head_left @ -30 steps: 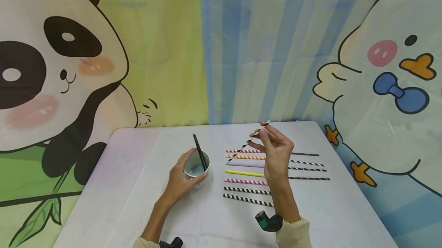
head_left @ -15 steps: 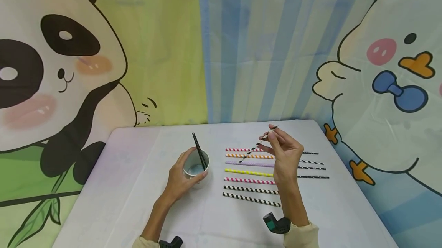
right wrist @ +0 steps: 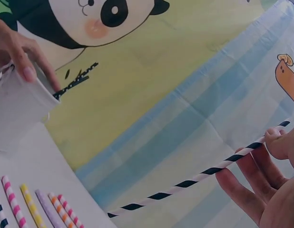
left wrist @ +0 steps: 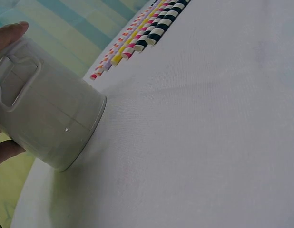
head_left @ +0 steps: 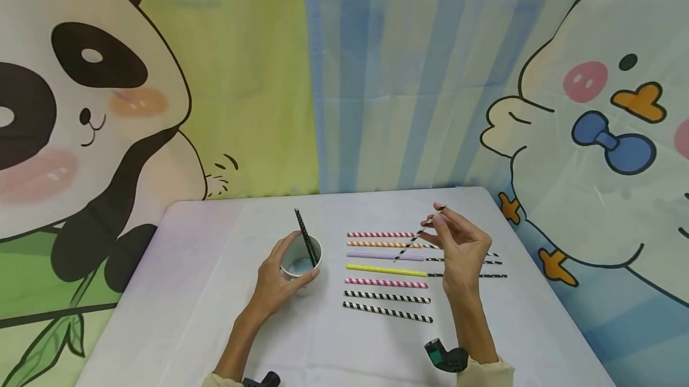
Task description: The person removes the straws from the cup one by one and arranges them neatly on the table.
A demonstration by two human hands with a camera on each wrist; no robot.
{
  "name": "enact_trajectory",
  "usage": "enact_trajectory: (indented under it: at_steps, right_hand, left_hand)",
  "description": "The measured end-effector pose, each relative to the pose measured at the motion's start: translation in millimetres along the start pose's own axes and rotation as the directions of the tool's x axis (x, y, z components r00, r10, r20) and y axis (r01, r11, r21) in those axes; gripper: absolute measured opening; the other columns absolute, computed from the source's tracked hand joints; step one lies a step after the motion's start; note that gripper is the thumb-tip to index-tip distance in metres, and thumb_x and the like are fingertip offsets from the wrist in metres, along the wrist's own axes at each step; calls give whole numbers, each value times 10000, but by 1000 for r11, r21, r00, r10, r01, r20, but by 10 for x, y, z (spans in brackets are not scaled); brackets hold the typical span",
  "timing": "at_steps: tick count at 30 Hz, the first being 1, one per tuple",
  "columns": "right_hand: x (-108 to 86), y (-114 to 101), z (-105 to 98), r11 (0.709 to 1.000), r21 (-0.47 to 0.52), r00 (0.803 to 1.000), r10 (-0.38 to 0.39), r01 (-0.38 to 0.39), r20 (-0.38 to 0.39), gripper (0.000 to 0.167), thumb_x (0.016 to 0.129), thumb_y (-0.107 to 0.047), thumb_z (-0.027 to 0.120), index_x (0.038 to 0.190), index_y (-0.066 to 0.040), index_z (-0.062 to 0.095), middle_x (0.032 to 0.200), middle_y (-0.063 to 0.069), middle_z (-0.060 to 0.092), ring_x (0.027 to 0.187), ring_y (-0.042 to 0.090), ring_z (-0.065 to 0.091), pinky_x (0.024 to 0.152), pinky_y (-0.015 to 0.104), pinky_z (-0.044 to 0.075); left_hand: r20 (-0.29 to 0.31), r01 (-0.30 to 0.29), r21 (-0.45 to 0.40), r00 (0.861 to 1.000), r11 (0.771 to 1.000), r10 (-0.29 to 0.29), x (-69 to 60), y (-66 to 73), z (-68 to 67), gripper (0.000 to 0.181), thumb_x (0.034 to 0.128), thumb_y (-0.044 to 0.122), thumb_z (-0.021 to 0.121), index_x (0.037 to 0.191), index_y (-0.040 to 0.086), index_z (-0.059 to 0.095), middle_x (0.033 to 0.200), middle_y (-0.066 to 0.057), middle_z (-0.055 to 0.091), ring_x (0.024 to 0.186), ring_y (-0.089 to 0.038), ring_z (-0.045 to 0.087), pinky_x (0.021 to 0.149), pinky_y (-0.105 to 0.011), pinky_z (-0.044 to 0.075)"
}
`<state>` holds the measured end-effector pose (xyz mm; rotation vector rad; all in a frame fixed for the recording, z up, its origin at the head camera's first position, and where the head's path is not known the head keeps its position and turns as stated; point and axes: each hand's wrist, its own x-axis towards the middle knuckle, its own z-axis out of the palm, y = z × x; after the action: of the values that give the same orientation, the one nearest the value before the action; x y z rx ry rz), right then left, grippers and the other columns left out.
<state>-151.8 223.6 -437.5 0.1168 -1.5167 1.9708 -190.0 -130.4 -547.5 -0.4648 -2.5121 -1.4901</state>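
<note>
My left hand (head_left: 273, 282) grips a white cup (left wrist: 56, 107) round its side, thumb near the rim. The cup stands upright on the table, its handle visible in the left wrist view. Black straws with white dots (head_left: 304, 231) lean inside it and stick out over the rim. Raised above the table, my right hand (head_left: 464, 249) pinches a black-and-white striped paper straw (right wrist: 185, 184) near its upper end. That straw slants down to the left, its lower end over the lilac straw (head_left: 384, 256) in the head view.
More straws lie in a row: red-striped (head_left: 379, 234), orange (head_left: 377, 244), yellow (head_left: 384, 270), pink (head_left: 386, 283) and black-striped (head_left: 387, 297). To their right, dark straws (head_left: 493, 276) lie partly behind my right hand. The white table (head_left: 188, 315) meets a printed curtain (head_left: 258, 106) at the back.
My right hand has moved right and slightly nearer with the striped straw, away from the cup. The left hand still holds the cup. The head view has turned slightly right.
</note>
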Motion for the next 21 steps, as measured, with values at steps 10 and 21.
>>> enact_trajectory:
  at_steps: [10, 21]
  right_hand:
    - [-22, 12, -170, 990, -124, 998, -65, 63, -16, 283, 982, 76, 743, 1249, 167, 731, 1099, 37, 844, 863, 151, 808, 722, 345, 652]
    - [-48, 6, -442, 948, -300, 994, -112, 102, -16, 251, 963, 93, 757, 1212, 117, 774, 1181, 8, 841, 889, 140, 803, 731, 301, 649]
  left_hand:
    - [-13, 0, 1, 1000, 1000, 0, -5, -13, -33, 893, 859, 409, 935, 1626, 352, 480, 1494, -96, 636, 1280, -365, 644, 997, -601, 550]
    - [-6, 1, 12, 1000, 1000, -1, -14, 23, -10, 901, 861, 417, 932, 1633, 334, 476, 1508, -41, 626, 1306, -386, 644, 1009, -633, 549]
